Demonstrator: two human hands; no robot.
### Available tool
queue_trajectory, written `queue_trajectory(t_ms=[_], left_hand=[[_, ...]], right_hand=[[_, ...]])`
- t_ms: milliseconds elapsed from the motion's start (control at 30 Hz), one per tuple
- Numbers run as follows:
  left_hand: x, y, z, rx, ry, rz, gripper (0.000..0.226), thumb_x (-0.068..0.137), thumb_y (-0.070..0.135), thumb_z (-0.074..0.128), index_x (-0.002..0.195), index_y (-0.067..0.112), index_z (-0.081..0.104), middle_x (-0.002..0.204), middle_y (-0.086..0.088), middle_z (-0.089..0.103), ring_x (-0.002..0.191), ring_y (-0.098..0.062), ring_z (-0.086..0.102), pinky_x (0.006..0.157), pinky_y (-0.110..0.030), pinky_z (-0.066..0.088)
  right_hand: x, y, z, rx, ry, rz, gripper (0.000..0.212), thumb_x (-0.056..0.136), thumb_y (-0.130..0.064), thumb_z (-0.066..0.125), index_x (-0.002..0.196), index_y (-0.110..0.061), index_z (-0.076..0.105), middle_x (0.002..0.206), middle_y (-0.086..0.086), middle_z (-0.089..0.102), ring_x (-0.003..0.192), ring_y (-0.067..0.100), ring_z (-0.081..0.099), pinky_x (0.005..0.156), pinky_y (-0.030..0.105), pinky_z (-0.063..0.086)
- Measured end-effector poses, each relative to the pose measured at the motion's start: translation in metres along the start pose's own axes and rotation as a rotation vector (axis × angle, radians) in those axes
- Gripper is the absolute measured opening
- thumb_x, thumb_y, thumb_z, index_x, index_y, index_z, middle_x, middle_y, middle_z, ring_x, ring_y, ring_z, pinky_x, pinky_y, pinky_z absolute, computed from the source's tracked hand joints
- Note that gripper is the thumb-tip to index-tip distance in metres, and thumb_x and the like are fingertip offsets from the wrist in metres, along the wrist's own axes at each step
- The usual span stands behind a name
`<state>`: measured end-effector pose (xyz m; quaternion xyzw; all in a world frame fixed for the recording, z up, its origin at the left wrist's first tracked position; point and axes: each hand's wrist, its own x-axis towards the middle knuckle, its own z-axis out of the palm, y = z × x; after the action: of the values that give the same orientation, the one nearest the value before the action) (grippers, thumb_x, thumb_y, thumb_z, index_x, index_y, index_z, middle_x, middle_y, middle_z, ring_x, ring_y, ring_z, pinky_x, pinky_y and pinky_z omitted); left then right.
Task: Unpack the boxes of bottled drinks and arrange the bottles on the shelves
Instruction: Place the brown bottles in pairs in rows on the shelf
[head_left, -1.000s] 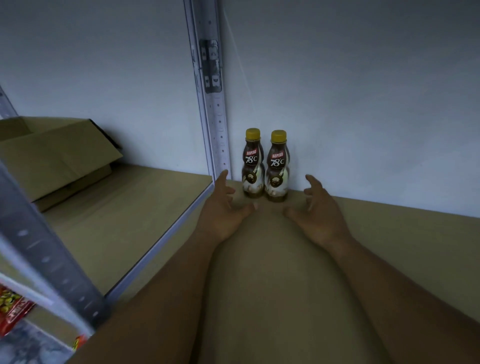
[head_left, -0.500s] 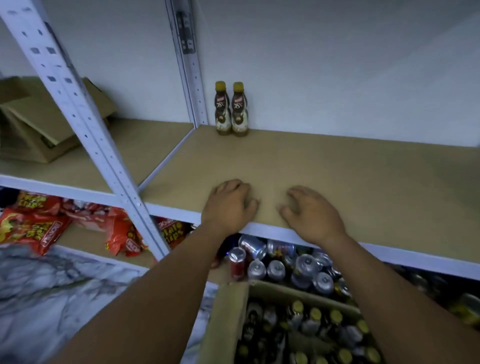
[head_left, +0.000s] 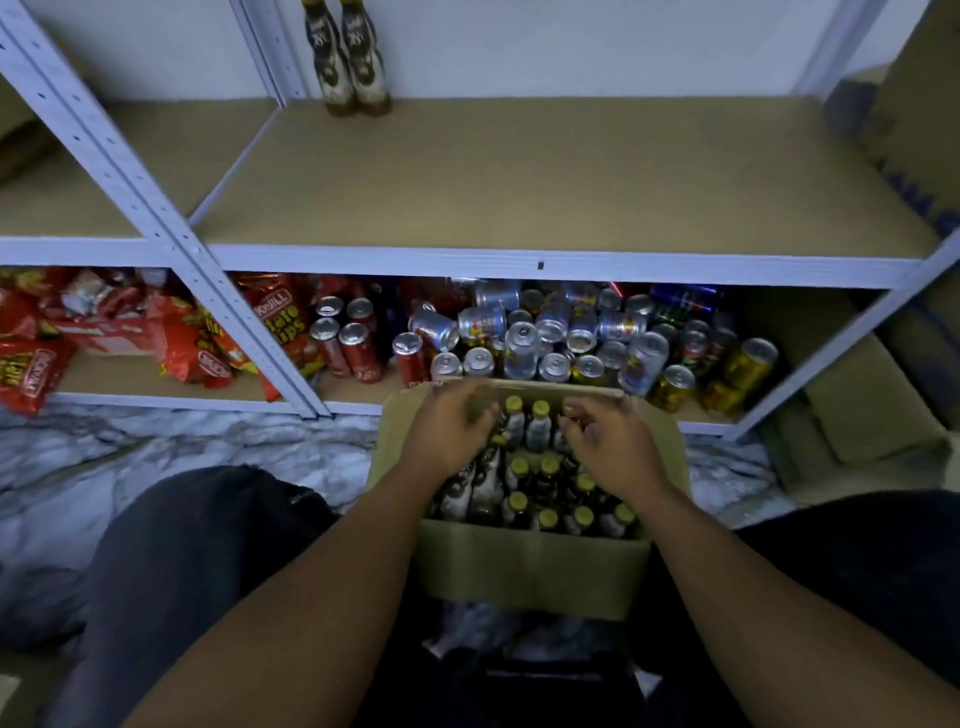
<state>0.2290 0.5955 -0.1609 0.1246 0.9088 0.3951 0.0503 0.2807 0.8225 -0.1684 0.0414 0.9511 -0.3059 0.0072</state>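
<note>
An open cardboard box (head_left: 530, 571) stands on the floor between my knees, filled with several brown bottles with yellow caps (head_left: 540, 499). My left hand (head_left: 449, 434) hovers over the box's far left part, fingers loosely curled over the bottle tops. Over the far right part hangs my right hand (head_left: 608, 447), fingers bent downward just above the caps. Neither hand plainly grips a bottle. Two brown bottles (head_left: 348, 62) stand side by side at the back left of the brown shelf (head_left: 571, 171), against the wall.
White metal uprights (head_left: 156, 208) frame the shelves. The lower shelf holds several drink cans (head_left: 561, 343) and red snack bags (head_left: 104, 338). Cardboard boxes (head_left: 872, 395) stand at the right. The floor is marbled grey (head_left: 156, 452).
Both hands left the two bottles at the back of the shelf, drew back over its front edge and dropped down over the open box. My view tilted downward.
</note>
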Motion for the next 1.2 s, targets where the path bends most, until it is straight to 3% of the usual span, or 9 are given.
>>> queue_trajectory(t_ms=[200, 467, 600, 833, 1000, 1200], left_hand=[[-0.008, -0.012, 0.039, -0.029, -0.232, -0.100, 0.041, 0.100, 0.028, 0.065, 0.140, 0.021, 0.060, 0.127, -0.003, 0.068, 0.116, -0.020, 0.064, 0.090, -0.031, 0.052], [0.024, -0.043, 0.082, -0.014, -0.330, -0.092, 0.041, 0.099, 0.020, 0.065, 0.141, 0.020, 0.060, 0.133, -0.006, 0.066, 0.121, -0.023, 0.062, 0.094, -0.031, 0.051], [0.029, -0.065, 0.108, -0.043, -0.390, -0.119, 0.045, 0.097, 0.021, 0.070, 0.140, 0.020, 0.059, 0.131, -0.005, 0.067, 0.115, -0.025, 0.064, 0.090, -0.034, 0.053], [0.037, -0.102, 0.146, -0.117, -0.384, -0.176, 0.056, 0.088, 0.013, 0.079, 0.140, 0.016, 0.060, 0.140, -0.002, 0.062, 0.129, -0.017, 0.056, 0.107, -0.030, 0.046], [0.033, -0.120, 0.162, -0.105, -0.379, -0.205, 0.057, 0.086, 0.008, 0.078, 0.139, 0.022, 0.061, 0.140, 0.002, 0.062, 0.131, -0.014, 0.055, 0.107, -0.028, 0.046], [0.034, -0.121, 0.170, -0.080, -0.321, -0.209, 0.051, 0.087, 0.016, 0.079, 0.135, 0.028, 0.063, 0.134, 0.004, 0.067, 0.123, -0.015, 0.061, 0.101, -0.032, 0.051]], right_hand=[[-0.017, 0.038, 0.020, 0.126, -0.038, 0.187, 0.032, 0.100, -0.036, 0.061, 0.130, -0.026, 0.066, 0.116, -0.002, 0.073, 0.098, 0.024, 0.068, 0.082, 0.045, 0.058], [0.004, 0.076, 0.055, 0.193, -0.024, 0.343, 0.036, 0.098, -0.037, 0.065, 0.132, -0.026, 0.066, 0.112, 0.002, 0.074, 0.100, 0.023, 0.069, 0.085, 0.044, 0.058], [0.014, 0.090, 0.074, 0.220, -0.009, 0.366, 0.043, 0.097, -0.034, 0.068, 0.138, -0.026, 0.060, 0.125, 0.002, 0.069, 0.110, 0.023, 0.065, 0.092, 0.043, 0.056], [0.031, 0.110, 0.098, 0.345, -0.060, 0.364, 0.057, 0.093, -0.024, 0.074, 0.146, -0.025, 0.053, 0.148, -0.001, 0.054, 0.136, 0.020, 0.050, 0.110, 0.040, 0.045], [0.044, 0.114, 0.110, 0.353, -0.088, 0.382, 0.058, 0.091, -0.013, 0.076, 0.144, -0.022, 0.055, 0.142, 0.000, 0.060, 0.133, 0.017, 0.052, 0.105, 0.021, 0.040], [0.040, 0.117, 0.119, 0.310, -0.067, 0.386, 0.058, 0.093, -0.005, 0.070, 0.144, -0.023, 0.053, 0.135, 0.004, 0.065, 0.127, 0.025, 0.058, 0.104, 0.028, 0.045]])
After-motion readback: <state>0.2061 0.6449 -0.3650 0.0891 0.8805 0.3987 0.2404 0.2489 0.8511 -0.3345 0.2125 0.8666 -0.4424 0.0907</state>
